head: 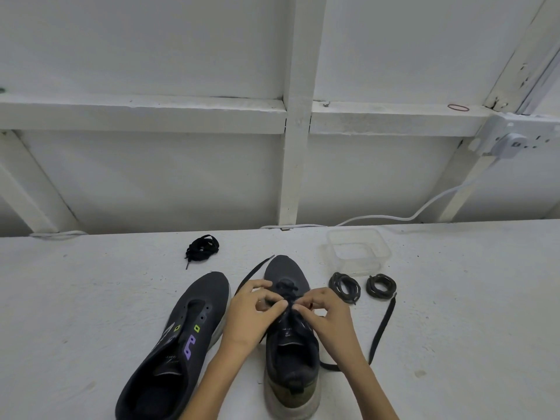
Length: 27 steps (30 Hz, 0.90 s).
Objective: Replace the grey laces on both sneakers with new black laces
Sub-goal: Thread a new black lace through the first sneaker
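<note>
Black and flat, the new lace (382,328) is part-threaded through the right-hand sneaker (291,356) on the table (91,298). The left grip (251,313) and right grip (328,318) both appear to pinch it at the middle eyelets. Best to keep the lace untwisted, even up both tails, and snug each crossing before the next hole. The other sneaker (185,338) lies unlaced just beside, the spare black bundle (202,247) is behind it, and 2 grey coils (345,287) sit at the right.
</note>
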Motion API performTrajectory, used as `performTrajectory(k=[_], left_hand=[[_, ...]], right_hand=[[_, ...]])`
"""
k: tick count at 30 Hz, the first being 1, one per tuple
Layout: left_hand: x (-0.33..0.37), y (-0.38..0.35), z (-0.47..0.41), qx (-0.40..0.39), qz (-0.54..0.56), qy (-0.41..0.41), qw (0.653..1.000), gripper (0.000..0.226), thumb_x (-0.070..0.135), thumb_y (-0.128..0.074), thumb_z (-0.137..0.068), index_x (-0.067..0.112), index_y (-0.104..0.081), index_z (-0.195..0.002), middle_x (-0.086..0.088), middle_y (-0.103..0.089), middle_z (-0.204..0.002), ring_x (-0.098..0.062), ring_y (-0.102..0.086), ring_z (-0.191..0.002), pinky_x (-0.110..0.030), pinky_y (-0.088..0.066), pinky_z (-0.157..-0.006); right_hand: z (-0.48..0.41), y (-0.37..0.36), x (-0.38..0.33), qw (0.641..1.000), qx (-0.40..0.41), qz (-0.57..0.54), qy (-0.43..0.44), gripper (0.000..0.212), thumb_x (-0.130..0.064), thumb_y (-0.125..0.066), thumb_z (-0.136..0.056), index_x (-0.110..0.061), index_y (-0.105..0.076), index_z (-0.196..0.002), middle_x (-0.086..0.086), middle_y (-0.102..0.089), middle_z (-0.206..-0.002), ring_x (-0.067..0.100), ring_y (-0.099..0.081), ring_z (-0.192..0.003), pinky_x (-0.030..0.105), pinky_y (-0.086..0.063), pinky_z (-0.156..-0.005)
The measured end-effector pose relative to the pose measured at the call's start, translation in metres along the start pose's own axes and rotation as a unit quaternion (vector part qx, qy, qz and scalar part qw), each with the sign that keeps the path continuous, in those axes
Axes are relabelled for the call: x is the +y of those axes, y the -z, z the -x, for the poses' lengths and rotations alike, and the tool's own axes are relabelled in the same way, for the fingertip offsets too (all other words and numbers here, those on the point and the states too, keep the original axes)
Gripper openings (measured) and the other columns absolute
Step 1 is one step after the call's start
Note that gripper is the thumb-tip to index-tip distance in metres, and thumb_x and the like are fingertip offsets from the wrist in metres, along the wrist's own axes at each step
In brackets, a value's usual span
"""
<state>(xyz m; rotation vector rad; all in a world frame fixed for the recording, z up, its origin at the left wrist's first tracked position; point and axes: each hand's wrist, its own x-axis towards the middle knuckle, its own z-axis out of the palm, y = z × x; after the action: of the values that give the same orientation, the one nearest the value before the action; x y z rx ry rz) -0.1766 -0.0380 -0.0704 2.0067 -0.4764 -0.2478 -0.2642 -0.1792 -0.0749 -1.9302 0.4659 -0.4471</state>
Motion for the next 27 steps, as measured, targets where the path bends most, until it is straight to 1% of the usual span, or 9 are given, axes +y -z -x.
performTrajectory(k=[4,7,9,12,17,21,23,25,27], left_hand=[[-0.004,-0.004,0.004,0.023,0.005,0.002,1.0,0.021,0.015,-0.075,-0.081,0.031,-0.065,-0.069,0.014,-0.057,-0.11,0.002,-0.064,-0.07,-0.007,-0.043,-0.063],[-0.01,-0.007,0.008,0.035,0.039,0.013,0.999,0.024,0.01,-0.07,-0.082,0.029,-0.064,-0.069,0.008,-0.058,-0.11,-0.001,-0.063,-0.079,-0.012,-0.045,-0.069],[-0.014,-0.01,0.01,0.039,0.125,0.055,0.99,0.023,0.004,-0.064,-0.085,0.021,-0.063,-0.07,0.002,-0.059,-0.111,-0.007,-0.064,-0.09,-0.014,-0.048,-0.072],[-0.011,-0.011,0.015,0.018,0.281,0.145,0.948,0.016,0.004,-0.057,-0.091,0.006,-0.063,-0.076,-0.001,-0.061,-0.109,-0.006,-0.067,-0.078,-0.017,-0.052,-0.07],[-0.006,-0.005,0.009,-0.029,0.222,0.103,0.969,0.021,0.02,-0.067,-0.088,0.01,-0.061,-0.07,0.004,-0.063,-0.069,-0.012,-0.061,-0.07,-0.03,-0.053,-0.076],[-0.003,-0.001,0.003,-0.041,0.119,0.067,0.99,0.026,0.052,-0.067,-0.077,0.026,-0.069,-0.075,0.006,-0.07,-0.075,-0.019,-0.067,-0.076,-0.036,-0.055,-0.078],[-0.006,-0.002,0.004,-0.041,0.113,0.07,0.99,0.031,0.058,-0.061,-0.072,0.028,-0.066,-0.074,0.002,-0.069,-0.075,-0.025,-0.067,-0.078,-0.039,-0.056,-0.078],[-0.007,-0.005,0.006,-0.033,0.143,0.087,0.985,0.025,0.049,-0.063,-0.081,0.025,-0.064,-0.076,-0.003,-0.069,-0.079,-0.022,-0.066,-0.075,-0.036,-0.056,-0.077],[-0.008,-0.011,0.01,-0.008,0.24,0.135,0.961,0.019,0.025,-0.059,-0.095,0.011,-0.061,-0.083,-0.008,-0.067,-0.084,-0.013,-0.064,-0.074,-0.024,-0.055,-0.072]], right_hand=[[0.001,-0.004,0.0,1.0,-0.004,0.007,-0.015,0.012,-0.006,-0.07,-0.083,-0.014,-0.068,-0.074,-0.002,-0.063,-0.09,0.005,-0.06,-0.083,0.017,-0.049,-0.071],[0.004,-0.007,0.002,1.0,0.018,-0.011,-0.022,0.012,-0.002,-0.062,-0.086,-0.009,-0.061,-0.077,0.001,-0.062,-0.089,0.008,-0.058,-0.081,0.018,-0.048,-0.074],[0.007,-0.008,0.006,0.996,0.038,-0.062,-0.06,0.011,-0.003,-0.057,-0.089,-0.005,-0.057,-0.078,0.003,-0.061,-0.088,0.01,-0.056,-0.076,0.026,-0.049,-0.073],[0.009,-0.008,0.009,0.974,0.038,-0.164,-0.15,0.014,-0.01,-0.053,-0.095,0.001,-0.06,-0.091,0.01,-0.063,-0.095,0.016,-0.06,-0.08,0.037,-0.056,-0.081],[0.004,-0.002,0.002,0.985,0.016,-0.116,-0.128,0.02,-0.023,-0.068,-0.089,-0.004,-0.064,-0.081,0.013,-0.066,-0.084,0.013,-0.065,-0.073,0.042,-0.057,-0.081],[-0.003,0.001,-0.009,0.996,-0.001,-0.037,-0.081,0.022,-0.027,-0.076,-0.083,-0.015,-0.066,-0.067,-0.004,-0.065,-0.08,0.004,-0.064,-0.073,0.023,-0.052,-0.072],[-0.003,0.001,-0.004,0.995,-0.025,-0.053,-0.084,0.023,-0.024,-0.074,-0.085,-0.017,-0.065,-0.065,-0.001,-0.065,-0.08,0.009,-0.062,-0.073,0.03,-0.052,-0.075],[-0.002,0.001,0.001,0.985,-0.029,-0.131,-0.11,0.021,-0.015,-0.069,-0.089,-0.009,-0.062,-0.069,0.007,-0.062,-0.078,0.017,-0.059,-0.075,0.033,-0.051,-0.075],[0.001,0.001,0.004,0.96,-0.014,-0.233,-0.156,0.018,-0.005,-0.061,-0.091,-0.004,-0.058,-0.073,0.01,-0.062,-0.08,0.018,-0.061,-0.077,0.028,-0.053,-0.075]])
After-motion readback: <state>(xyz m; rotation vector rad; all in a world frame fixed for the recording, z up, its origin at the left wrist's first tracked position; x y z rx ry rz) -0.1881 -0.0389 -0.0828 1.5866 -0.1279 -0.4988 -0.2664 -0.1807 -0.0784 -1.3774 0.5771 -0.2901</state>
